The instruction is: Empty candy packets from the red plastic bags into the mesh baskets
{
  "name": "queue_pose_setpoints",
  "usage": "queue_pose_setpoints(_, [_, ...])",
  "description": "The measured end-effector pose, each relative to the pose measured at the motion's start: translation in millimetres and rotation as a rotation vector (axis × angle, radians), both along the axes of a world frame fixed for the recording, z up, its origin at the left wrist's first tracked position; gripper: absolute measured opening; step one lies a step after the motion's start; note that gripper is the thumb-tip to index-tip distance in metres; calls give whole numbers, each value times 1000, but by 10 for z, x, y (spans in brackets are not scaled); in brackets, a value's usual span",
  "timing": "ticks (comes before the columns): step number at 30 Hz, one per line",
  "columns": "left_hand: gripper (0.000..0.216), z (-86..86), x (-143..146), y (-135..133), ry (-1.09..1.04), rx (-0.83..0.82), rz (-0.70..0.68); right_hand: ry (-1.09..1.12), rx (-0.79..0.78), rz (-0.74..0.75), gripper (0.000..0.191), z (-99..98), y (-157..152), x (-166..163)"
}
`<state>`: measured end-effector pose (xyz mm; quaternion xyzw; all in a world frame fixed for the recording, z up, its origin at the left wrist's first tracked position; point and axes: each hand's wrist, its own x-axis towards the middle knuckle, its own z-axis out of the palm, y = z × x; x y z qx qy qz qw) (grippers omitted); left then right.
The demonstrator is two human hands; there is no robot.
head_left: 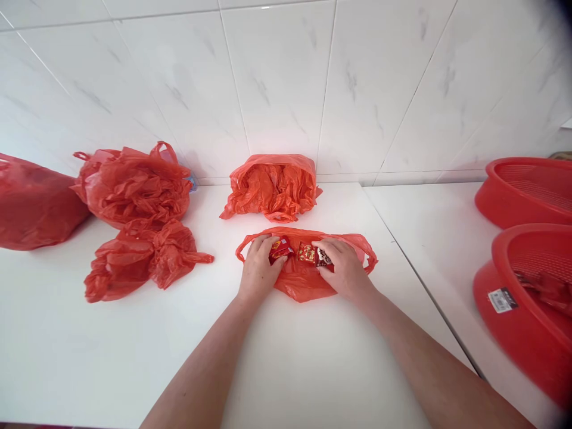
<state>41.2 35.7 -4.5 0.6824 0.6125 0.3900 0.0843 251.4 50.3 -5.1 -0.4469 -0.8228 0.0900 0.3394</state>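
Observation:
A red plastic bag lies flat on the white table, its handle loops spread to the left and right. My left hand is closed on a small red packet with yellow print, over the bag's left half. At the bag's right half, my right hand grips a dark brown and white packet between thumb and fingers. Right beside it, in the middle of the bag, is a red and gold packet; whether my right fingertips also hold it I cannot tell.
A bag stuffed with crumpled red bags stands by the tiled wall. Further left are a full red bag, a crumpled bag bundle and a knotted bag. Red plastic baskets stand at the right, past a table seam.

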Motion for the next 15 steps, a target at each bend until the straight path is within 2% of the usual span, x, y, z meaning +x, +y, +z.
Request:
queue_pose_setpoints(7, [37,16,3,-17,15,-7,-12,45,-23,62,50,-20,8,-5])
queue_pose_setpoints(15, [39,-35,-23,-32,18,8,-12,78,-32,-5,51,-43,6,24])
